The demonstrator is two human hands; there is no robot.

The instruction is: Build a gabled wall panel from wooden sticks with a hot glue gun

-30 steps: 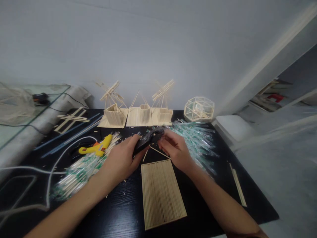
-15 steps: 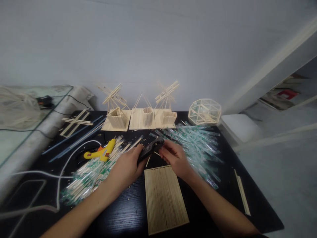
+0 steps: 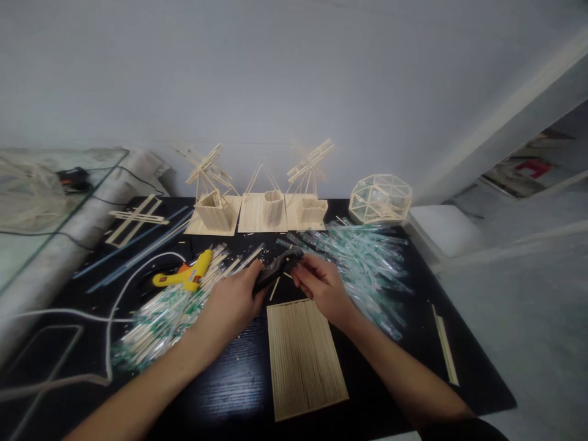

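Fingers of L hand (image 3: 234,300): curled round one end of black tool (image 3: 275,268), thumb on top, others mostly hidden; wrap grip, prob. to steady it.
Fingers of R hand (image 3: 324,288): thumb & forefinger drawn together at tool's head, no wide gap; can't tell if anything thin is pinched btwn them. Prob. there for fine control at the tip.
Black tool: plier-like, held in air btwn both hands over mid-table, tilted, head up & to R; jaw opening unclear.
Loose sticks (image 3: 274,288): on table (image 3: 220,392) just below tool, beyond panel.
Wooden panel (image 3: 305,361): flat, strips side by side, twd table's near edge; likely set there for easy reach.
Glue gun (image 3: 195,272): yellow, on its side by wrapped sticks (image 3: 160,318), L of hands, seemingly handy; white cord (image 3: 109,349) loops twd table's L edge.
Plastic wrappers (image 3: 367,263): loose heap, R of hands.
Thin sticks (image 3: 445,349): near table's R edge.
Crossed sticks (image 3: 142,215): table's far L corner.
Stick models (image 3: 273,211): 3 bases w/ small holders, row along far edge, prob. out of the way.
Dome frame (image 3: 380,199): far R corner.
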